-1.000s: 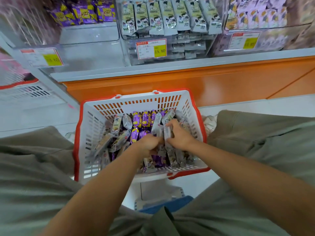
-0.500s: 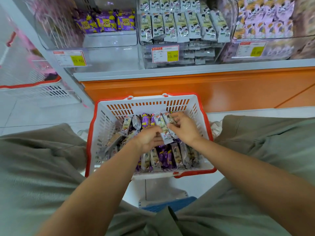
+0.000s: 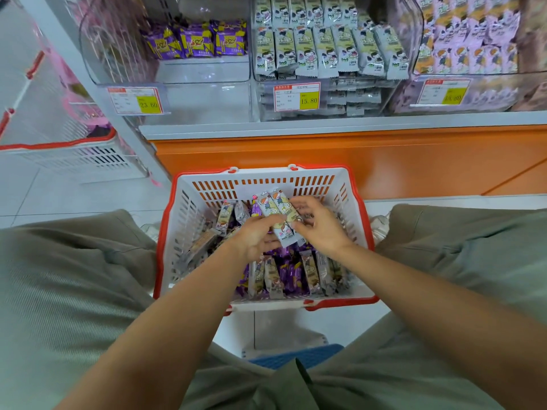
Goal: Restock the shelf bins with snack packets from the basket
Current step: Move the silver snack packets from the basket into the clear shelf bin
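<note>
A white basket with a red rim (image 3: 359, 208) stands on the floor between my knees, holding several grey-white and purple snack packets (image 3: 291, 275). Above them my left hand (image 3: 256, 239) and my right hand (image 3: 321, 224) together hold a small bundle of grey-white packets (image 3: 276, 211); both hands have fingers curled round it. On the shelf above, a clear bin (image 3: 207, 75) holds three purple packets (image 3: 196, 39) at its back. The middle bin (image 3: 325, 48) is packed with grey-white packets like those in my hands.
An orange shelf base (image 3: 340, 161) runs behind the basket. A third bin (image 3: 467, 54) of pale purple packets sits at right. Yellow price tags (image 3: 297, 96) hang on the bin fronts. Another red-rimmed white basket (image 3: 59, 149) stands at left on the tiled floor.
Both hands have gathered grey-white packets and lifted the bundle up from the heap toward the basket's far side. The view has tilted up, showing more of the shelf.
</note>
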Action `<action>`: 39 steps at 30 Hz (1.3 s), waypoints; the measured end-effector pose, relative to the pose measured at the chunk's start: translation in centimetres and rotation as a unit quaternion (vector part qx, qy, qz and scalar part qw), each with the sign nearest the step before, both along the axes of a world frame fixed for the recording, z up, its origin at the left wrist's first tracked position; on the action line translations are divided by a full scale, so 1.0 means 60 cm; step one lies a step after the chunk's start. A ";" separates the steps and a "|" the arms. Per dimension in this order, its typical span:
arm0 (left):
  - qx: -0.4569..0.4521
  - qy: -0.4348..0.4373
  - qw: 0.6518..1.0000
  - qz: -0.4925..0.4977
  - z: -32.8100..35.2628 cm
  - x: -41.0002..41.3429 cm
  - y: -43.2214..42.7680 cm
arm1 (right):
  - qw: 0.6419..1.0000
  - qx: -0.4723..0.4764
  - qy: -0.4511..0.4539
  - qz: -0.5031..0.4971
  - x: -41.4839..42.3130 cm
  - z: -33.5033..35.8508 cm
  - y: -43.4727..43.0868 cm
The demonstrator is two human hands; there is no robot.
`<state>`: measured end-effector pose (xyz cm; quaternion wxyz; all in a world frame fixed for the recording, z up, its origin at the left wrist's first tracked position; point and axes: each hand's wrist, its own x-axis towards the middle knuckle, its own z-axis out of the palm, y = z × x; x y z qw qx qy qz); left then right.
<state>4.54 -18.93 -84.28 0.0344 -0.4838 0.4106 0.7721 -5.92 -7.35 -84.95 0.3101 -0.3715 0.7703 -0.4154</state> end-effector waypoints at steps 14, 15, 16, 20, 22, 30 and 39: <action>0.012 -0.024 0.997 0.067 0.025 -0.036 -0.008 | 0.984 -0.011 0.176 0.034 0.002 0.009 -0.007; 0.012 -0.022 0.998 0.063 0.028 -0.038 -0.007 | 0.979 -0.017 0.199 0.031 0.001 0.010 -0.006; 0.013 -0.019 0.998 0.057 0.032 -0.039 -0.006 | 0.975 -0.021 0.220 0.029 0.001 0.012 -0.006; 0.007 -0.011 0.999 0.032 0.052 -0.045 -0.006 | 0.969 -0.025 0.245 0.028 0.000 0.026 -0.007; 0.001 0.006 0.999 0.033 0.068 -0.048 -0.006 | 0.970 -0.044 0.239 0.013 -0.003 0.039 -0.007; -0.089 0.052 0.993 0.063 0.135 -0.060 -0.012 | 0.964 -0.061 0.259 -0.006 -0.022 0.105 0.014; -0.131 0.094 0.984 0.074 0.227 -0.073 -0.001 | 0.939 -0.109 0.325 -0.015 -0.031 0.171 0.026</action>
